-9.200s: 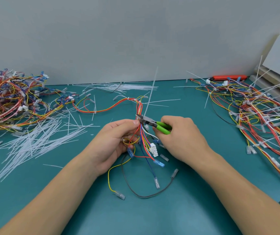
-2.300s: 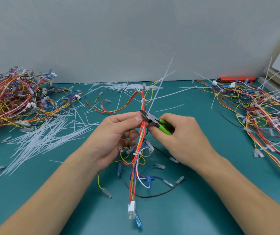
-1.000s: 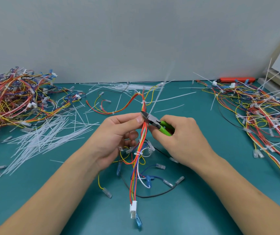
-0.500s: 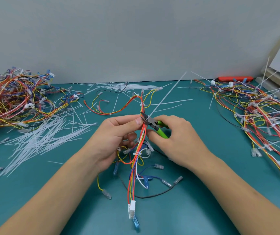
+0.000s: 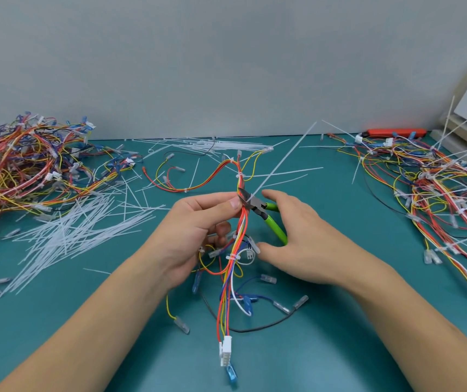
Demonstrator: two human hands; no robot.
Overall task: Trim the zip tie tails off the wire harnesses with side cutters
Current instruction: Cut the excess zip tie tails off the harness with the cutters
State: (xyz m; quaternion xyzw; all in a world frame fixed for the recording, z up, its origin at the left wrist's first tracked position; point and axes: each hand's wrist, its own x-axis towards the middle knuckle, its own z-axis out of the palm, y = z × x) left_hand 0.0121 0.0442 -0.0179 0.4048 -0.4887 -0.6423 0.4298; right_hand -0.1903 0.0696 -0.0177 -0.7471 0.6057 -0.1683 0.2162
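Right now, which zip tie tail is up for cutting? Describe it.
Start at the left hand pinching the wire harness mid-table. The side cutters bite a zip tie tail there. It alone rises diagonally up-right; loose offcuts lie flat.

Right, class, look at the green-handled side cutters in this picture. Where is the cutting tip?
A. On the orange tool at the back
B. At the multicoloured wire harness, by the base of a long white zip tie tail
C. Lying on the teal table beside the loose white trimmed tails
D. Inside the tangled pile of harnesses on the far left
B: the green-handled side cutters meet the multicoloured wire harness where the long white zip tie tail rises, beside the left hand.
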